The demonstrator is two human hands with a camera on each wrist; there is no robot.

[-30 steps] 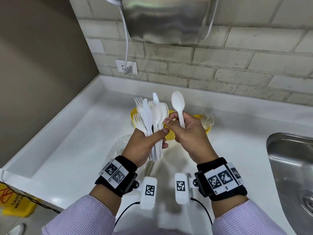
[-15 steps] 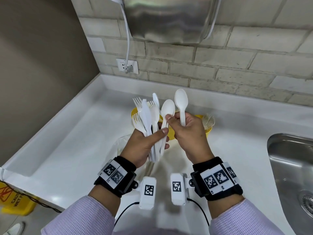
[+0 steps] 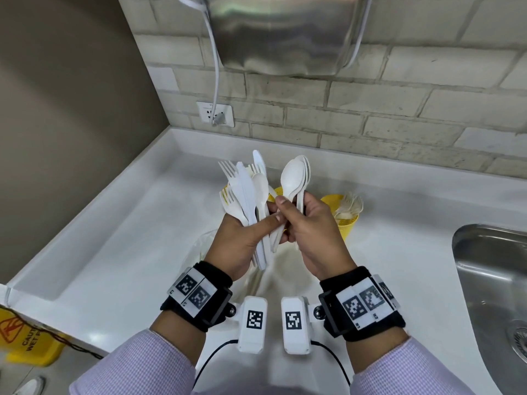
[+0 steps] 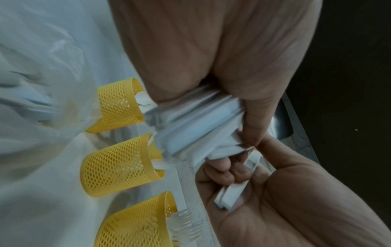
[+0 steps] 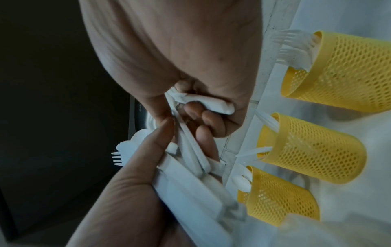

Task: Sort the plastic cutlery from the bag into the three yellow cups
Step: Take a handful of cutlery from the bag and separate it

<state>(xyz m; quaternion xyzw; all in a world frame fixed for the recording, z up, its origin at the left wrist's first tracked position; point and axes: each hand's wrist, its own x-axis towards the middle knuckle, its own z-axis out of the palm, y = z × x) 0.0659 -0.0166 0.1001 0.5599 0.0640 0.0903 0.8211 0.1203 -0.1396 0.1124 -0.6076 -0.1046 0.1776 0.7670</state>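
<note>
My left hand [image 3: 251, 229] grips a fanned bundle of white forks, knives and a spoon [image 3: 248, 192], seen close up as the bundle [image 4: 196, 123] in the left wrist view. Right beside it, my right hand [image 3: 305, 218] holds stacked white spoons [image 3: 295, 176] upright, thumb and forefinger pinching the front one; the spoon handles [image 5: 211, 102] cross its palm. Behind the hands stand three yellow mesh cups: the spoon cup [image 4: 118, 107], the knife cup [image 4: 114, 165] and the fork cup [image 3: 348, 220]. In the head view the left and middle cups are mostly hidden.
A clear plastic bag [image 3: 199, 246] lies on the white counter [image 3: 128, 238] under my hands. A steel sink [image 3: 490, 280] is at the right, a raised counter edge at the left, and the brick wall with a socket [image 3: 215, 114] behind.
My right hand, which held one spoon, pinched a second spoon in the left hand's bundle and drew it out beside the first. Both hands stayed above the counter.
</note>
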